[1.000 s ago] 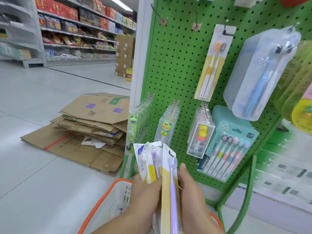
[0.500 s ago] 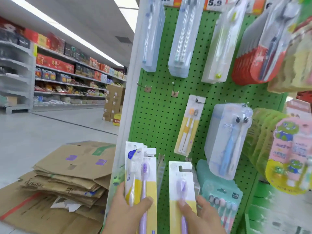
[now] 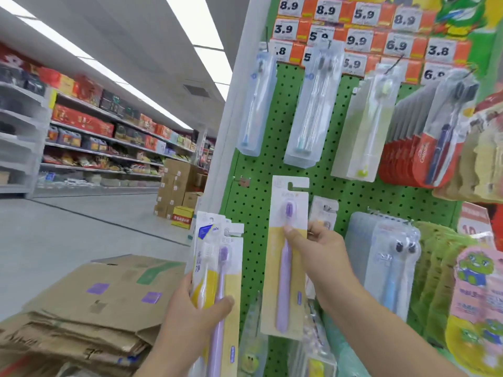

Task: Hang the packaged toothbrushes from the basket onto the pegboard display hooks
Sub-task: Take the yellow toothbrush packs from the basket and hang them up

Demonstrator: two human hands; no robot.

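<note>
My right hand [image 3: 315, 248] pinches a carded purple toothbrush pack [image 3: 285, 268] and holds it upright against the green pegboard [image 3: 326, 191]. The card's hang slot sits just right of an empty hook [image 3: 242, 180]. My left hand [image 3: 196, 314] grips a small stack of toothbrush packs [image 3: 217, 268], one yellow and white, one purple, lower left of the board. The basket is out of view.
Clear blister packs of toothbrushes [image 3: 307, 112] hang along the upper row under orange price tags [image 3: 362, 39]. Red and green packs [image 3: 408, 159] crowd the right side. Flattened cardboard boxes [image 3: 89, 308] lie on the floor at left, with stocked shelves [image 3: 89, 137] beyond the aisle.
My view has tilted up from the basket to the upper board. My right hand has raised the single purple pack up the pegboard, apart from the stack in my left hand.
</note>
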